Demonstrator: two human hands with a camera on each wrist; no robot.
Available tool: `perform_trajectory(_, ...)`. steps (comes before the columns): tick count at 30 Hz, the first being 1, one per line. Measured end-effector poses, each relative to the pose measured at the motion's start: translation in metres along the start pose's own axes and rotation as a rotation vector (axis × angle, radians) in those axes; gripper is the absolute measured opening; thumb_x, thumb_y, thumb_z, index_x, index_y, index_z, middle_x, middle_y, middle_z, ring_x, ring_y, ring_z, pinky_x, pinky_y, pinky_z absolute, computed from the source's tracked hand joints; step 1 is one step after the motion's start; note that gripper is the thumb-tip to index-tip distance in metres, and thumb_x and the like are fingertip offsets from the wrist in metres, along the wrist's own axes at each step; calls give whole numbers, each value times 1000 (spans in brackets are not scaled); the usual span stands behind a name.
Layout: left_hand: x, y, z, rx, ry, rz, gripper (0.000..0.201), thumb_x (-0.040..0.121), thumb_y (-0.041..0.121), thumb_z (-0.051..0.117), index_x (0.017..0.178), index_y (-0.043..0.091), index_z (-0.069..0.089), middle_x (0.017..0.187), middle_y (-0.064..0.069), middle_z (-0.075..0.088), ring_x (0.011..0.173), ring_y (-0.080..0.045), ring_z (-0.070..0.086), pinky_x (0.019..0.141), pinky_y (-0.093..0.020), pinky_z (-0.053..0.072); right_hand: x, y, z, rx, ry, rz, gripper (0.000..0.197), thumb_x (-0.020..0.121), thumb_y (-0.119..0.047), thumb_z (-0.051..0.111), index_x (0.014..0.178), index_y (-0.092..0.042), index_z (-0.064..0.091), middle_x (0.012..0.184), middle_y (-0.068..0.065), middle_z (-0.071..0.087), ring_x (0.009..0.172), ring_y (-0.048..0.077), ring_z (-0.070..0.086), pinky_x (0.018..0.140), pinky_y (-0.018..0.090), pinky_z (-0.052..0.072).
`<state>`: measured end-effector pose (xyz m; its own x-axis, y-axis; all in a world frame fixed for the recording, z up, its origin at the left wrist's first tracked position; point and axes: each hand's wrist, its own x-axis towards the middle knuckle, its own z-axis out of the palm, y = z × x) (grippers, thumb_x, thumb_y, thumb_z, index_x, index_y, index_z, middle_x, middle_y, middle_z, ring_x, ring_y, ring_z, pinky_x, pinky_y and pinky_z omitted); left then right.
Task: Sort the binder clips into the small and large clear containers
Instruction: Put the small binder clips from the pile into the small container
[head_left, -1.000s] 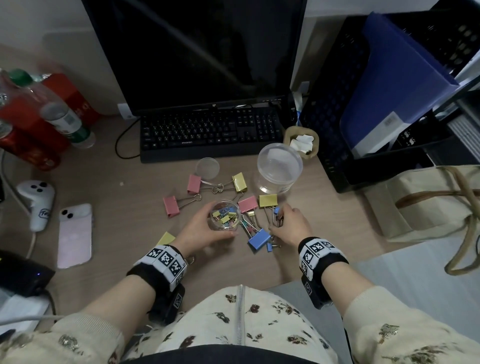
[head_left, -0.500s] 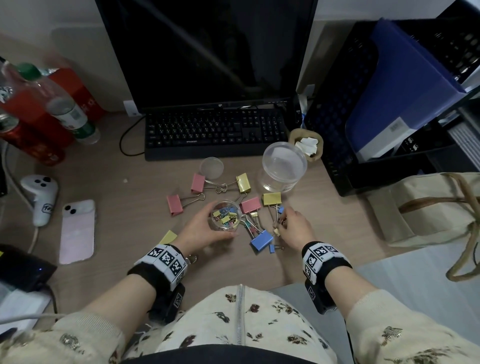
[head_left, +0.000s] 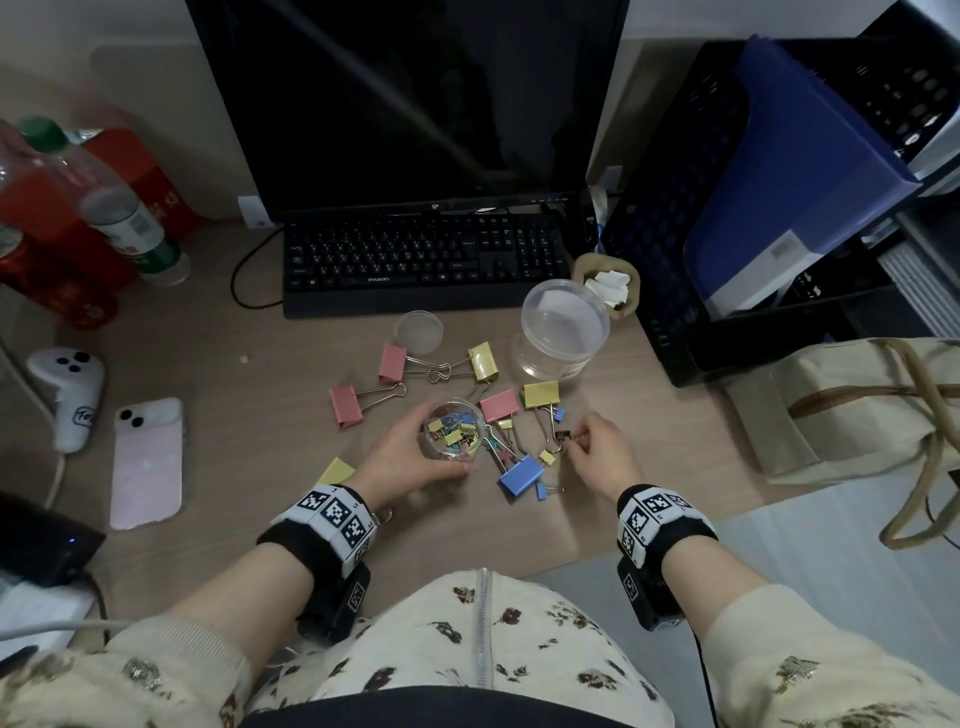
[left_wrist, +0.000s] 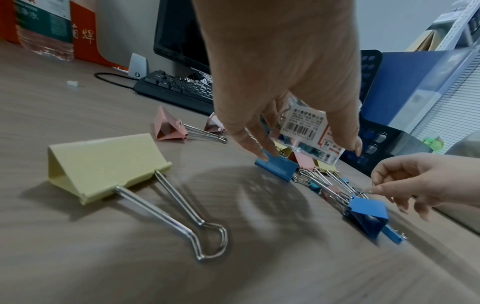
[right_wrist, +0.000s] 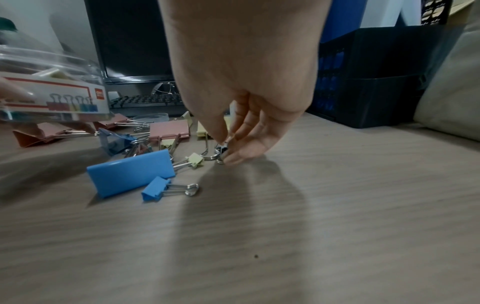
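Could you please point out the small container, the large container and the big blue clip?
small container (head_left: 453, 431), head view, on its open top.
large container (head_left: 565, 317), head view, on its lid.
big blue clip (right_wrist: 131, 172), right wrist view, on its flat blue side.

Bare desk near body; clip pile crowds centre, keyboard behind.

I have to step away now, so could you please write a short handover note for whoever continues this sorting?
Left hand grips the small clear round container, part-filled with small clips, on the wooden desk.
Right hand pinches a small dark binder clip at the pile's right edge.
The large clear round container holds no clips.
Left: remaining small clips, then all large pink, yellow and blue clips.
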<state>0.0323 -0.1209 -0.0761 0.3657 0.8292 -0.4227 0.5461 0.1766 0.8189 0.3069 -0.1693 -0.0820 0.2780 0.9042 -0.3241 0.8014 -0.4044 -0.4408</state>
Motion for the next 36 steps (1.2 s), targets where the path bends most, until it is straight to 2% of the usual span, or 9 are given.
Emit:
perform_trajectory(3,1,-3,-1,-25,-7,1,95,49,55,89,132,39,46,126,17,59,105,-9,64,97,-39,53,1,4,-5,8,-15,-1,19,84,-21,62,99,-21,50,108,0,50,93,23,57,86,41,49)
perform_trajectory(8,3,-3,-2,-35,-2,-6,92,49,53,91,129,44,46,125,16,60,110,-8,62,101,-38,51,-1,0,-14,-114,-230,-101,47,79,-26,68,121,-28,48,125,-9,33,100,14,53,86,34,49)
perform_trajectory(10,4,-3,-2,-27,1,-12,89,53,46,92,130,40,47,126,15,59,111,-8,61,101,-38,50,0,-3,-11,-92,-270,-102,47,76,-23,73,117,-26,50,122,-9,35,97,13,53,85,30,48)
perform_trajectory(12,5,-3,-2,-18,9,-12,95,52,48,92,134,34,46,128,13,59,111,-9,61,100,-38,51,2,-4,-7,-53,-265,-77,42,73,-19,77,108,-25,54,115,-9,38,94,13,55,85,29,49)
perform_trajectory(18,4,-3,-6,-15,34,-2,93,57,39,93,137,32,45,128,13,59,107,-8,62,99,-35,52,8,-6,-5,-66,-219,-60,19,75,-15,72,85,-21,56,105,-3,47,88,15,56,79,27,46)
perform_trajectory(24,3,-2,-7,-4,36,-6,95,59,38,92,139,33,42,129,12,57,104,-8,62,97,-34,52,10,-4,-2,-86,-262,-7,19,76,-16,72,84,-19,55,100,-4,45,82,14,56,75,24,46)
perform_trajectory(29,4,-1,-6,-2,25,14,93,58,39,92,137,32,44,128,12,58,105,-8,62,98,-33,52,12,-1,-2,-110,-288,0,16,73,-13,67,74,-21,54,93,2,57,80,17,57,65,25,43)
perform_trajectory(33,4,1,-6,-18,19,50,86,59,35,93,132,32,47,129,11,58,111,-7,60,102,-32,49,12,-3,-10,-69,-209,7,9,75,-15,64,76,-22,58,94,2,62,81,16,59,74,30,49)
perform_trajectory(36,7,3,-5,-12,4,66,89,59,35,93,134,31,46,130,10,57,113,-8,59,103,-32,48,9,-24,-26,-33,-99,-90,9,77,-18,64,83,-19,57,92,0,58,83,17,55,72,30,44)
